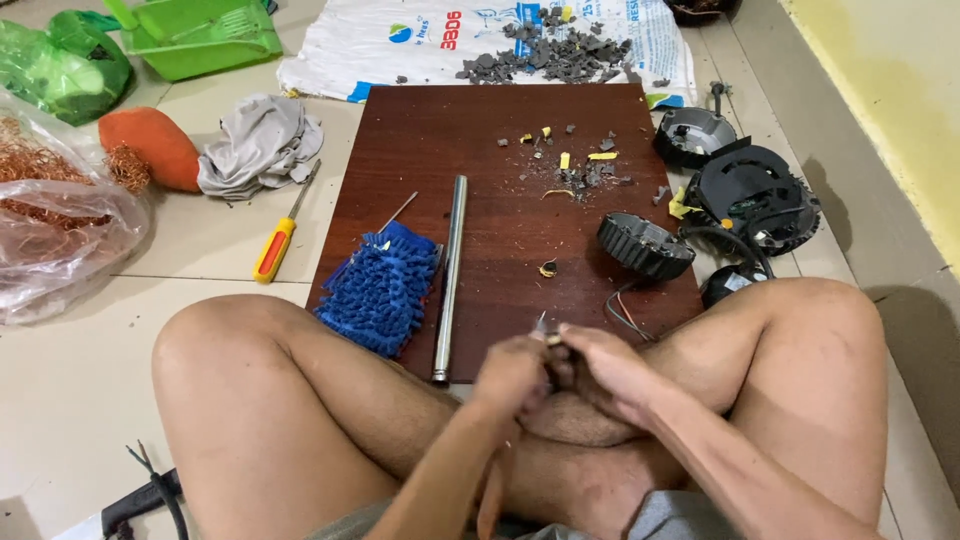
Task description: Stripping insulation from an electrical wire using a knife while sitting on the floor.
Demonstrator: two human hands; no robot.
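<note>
Head view: low in the middle of the frame, the left hand point(512, 372) and right hand point(603, 370) meet above the crossed legs, fingers curled together around a small metal piece point(541, 324). Only its pale tip shows, poking up and slightly left from between the fists toward the top of the frame; its full length and long axis cannot be told, and motion blur hides how each hand pinches it. The piece looks thin, greyish and pointed.

Just above the hands lies a dark wooden board point(480, 170). On it, left of the hands, a steel tube point(450, 275) runs nearly top to bottom, with a blue microfibre mop pad point(382, 287) beside it. A black ribbed round part point(645, 245) sits at the board's right edge, wires trailing toward the hands. More black motor housings point(752, 195) lie at right. A yellow-handled screwdriver point(278, 240) and grey rag point(258, 145) lie at left.
</note>
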